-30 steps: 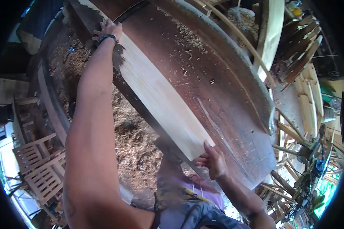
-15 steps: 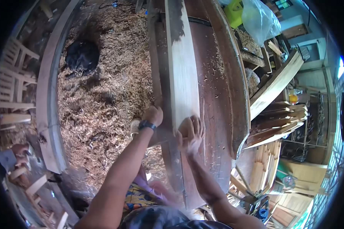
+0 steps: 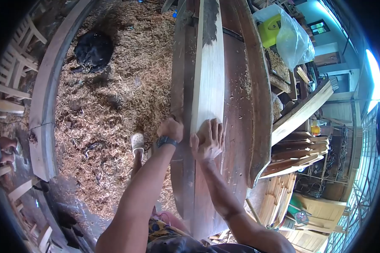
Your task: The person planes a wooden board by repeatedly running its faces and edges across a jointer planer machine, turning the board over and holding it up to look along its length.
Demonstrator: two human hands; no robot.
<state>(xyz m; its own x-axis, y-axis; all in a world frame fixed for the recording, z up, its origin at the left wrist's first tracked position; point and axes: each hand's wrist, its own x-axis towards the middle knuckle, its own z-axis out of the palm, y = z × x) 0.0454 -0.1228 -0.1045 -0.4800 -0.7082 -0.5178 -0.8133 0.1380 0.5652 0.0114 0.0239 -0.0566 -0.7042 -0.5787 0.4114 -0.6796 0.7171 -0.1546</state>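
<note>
A long pale wooden plank [image 3: 210, 80] lies lengthwise on the dark wooden bench [image 3: 236, 122], its far part stained dark grey-brown. My right hand [image 3: 207, 139] is closed over the plank's near end, fingers across the top and thumb by the left edge. The hand hides that end. At the left side of the bench, next to the plank, my left hand [image 3: 171, 128] is closed, with a dark watch on the wrist. Whatever its fingers grip is hidden from view.
Wood shavings [image 3: 114, 114] cover the floor at left, where a black animal [image 3: 93, 49] lies curled. A long beam [image 3: 48, 92] runs beyond it. Rough boards [image 3: 295, 154] and a slanting plank [image 3: 304, 111] stand at right, below a plastic bag [image 3: 293, 40]. My white clog [image 3: 137, 142] shows beside the bench.
The camera view has shifted, and the bench appears a little further right at its far end. My white clog now shows more fully. Both hands keep nearly the same places by the plank.
</note>
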